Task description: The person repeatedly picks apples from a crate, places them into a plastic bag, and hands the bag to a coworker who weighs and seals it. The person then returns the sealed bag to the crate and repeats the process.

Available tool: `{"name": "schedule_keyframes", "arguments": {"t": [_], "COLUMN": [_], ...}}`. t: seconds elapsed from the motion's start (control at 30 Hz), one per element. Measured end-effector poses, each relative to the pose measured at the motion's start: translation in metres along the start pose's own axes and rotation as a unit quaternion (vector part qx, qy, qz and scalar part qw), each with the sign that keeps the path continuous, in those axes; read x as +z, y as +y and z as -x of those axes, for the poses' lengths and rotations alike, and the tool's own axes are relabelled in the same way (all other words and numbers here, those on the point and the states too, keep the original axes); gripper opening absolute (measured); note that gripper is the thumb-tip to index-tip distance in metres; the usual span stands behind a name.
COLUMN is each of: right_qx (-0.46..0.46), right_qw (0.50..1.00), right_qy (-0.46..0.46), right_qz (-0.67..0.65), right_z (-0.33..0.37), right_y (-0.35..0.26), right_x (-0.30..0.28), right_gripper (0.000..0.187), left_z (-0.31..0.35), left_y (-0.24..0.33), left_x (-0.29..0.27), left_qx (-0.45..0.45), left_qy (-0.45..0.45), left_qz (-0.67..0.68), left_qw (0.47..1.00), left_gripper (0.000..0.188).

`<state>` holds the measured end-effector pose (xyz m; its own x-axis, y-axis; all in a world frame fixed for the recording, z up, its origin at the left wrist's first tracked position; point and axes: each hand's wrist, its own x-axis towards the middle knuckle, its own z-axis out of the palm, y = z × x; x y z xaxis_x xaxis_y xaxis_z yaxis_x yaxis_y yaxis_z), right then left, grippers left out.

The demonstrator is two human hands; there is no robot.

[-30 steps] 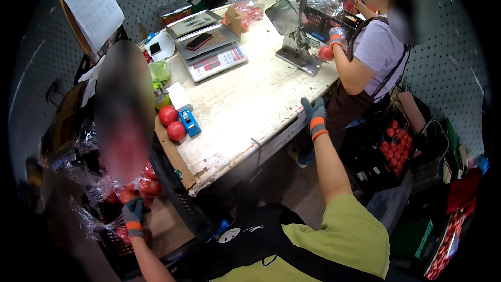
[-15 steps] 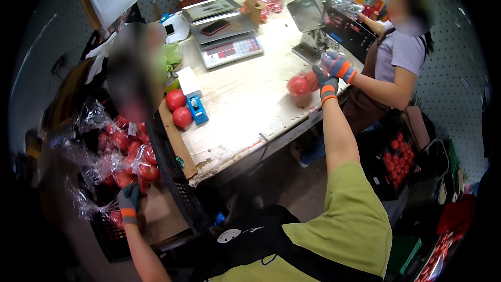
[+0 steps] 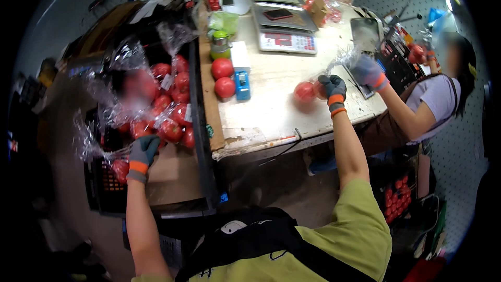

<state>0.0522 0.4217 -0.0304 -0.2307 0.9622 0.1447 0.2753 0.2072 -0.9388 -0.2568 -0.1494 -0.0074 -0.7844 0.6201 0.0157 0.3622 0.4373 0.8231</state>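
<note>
One bag of tomatoes (image 3: 305, 92), clear film, right of frame centre, over the table (image 3: 271, 117); cannot tell whether it touches the top. Right hand (image 3: 334, 91), grey glove with orange bands, fingers curled at the bag: grip narrow, holding it. Just beyond, a co-worker's near hand (image 3: 369, 72), gloved, blurred by motion, close to the bag's loose film.

Left hand (image 3: 143, 156), same type of glove, lower left of frame, over a black crate (image 3: 200, 99). Fingers bent beside a bagged tomato (image 3: 120, 170) with twisted film; cannot tell whether the grip is closed on it. Crate's upper part heaped with further bagged tomatoes (image 3: 169, 129); brown cardboard (image 3: 177, 177) below them.

Table, left edge: two loose tomatoes (image 3: 224, 88), one above the other in frame, a blue device (image 3: 242, 85) just right, white box (image 3: 240, 55) above that. Upper centre: scale (image 3: 288, 43), phone (image 3: 278, 14) lying on its pan. Far right: co-worker's far hand (image 3: 431, 57) beside red produce (image 3: 417, 54).
</note>
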Motion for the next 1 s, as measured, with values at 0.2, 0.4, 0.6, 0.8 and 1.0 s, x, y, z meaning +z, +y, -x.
{"name": "schedule_keyframes", "arguments": {"t": [0.2,0.4,0.6,0.8,1.0], "right_qx": [-0.271,-0.388,-0.434,-0.484,-0.587], "right_qw": [0.934,0.803,0.714,0.676,0.656], "right_qy": [-0.226,-0.426,-0.463,-0.526,-0.464], "right_qz": [-0.059,-0.151,-0.295,-0.178,-0.099], "right_z": [0.094,0.194,0.348,0.471,0.499], "right_y": [-0.182,-0.336,-0.415,-0.495,-0.465], "right_x": [0.020,0.087,0.213,0.287,0.382], "right_gripper": [0.004,0.031,0.038,0.019,0.037], "left_z": [0.010,0.036,0.057,0.095,0.101], "left_y": [0.070,0.221,0.225,0.167,0.081], "left_x": [0.009,-0.031,-0.183,-0.311,-0.339], "left_qx": [0.185,0.415,0.235,0.145,0.130], "left_qy": [0.017,0.152,0.253,0.278,0.268], "left_qz": [0.066,0.089,0.039,-0.015,-0.028], "left_qw": [0.980,0.893,0.938,0.949,0.954], "left_gripper": [0.020,0.086,0.050,0.029,0.022]}}
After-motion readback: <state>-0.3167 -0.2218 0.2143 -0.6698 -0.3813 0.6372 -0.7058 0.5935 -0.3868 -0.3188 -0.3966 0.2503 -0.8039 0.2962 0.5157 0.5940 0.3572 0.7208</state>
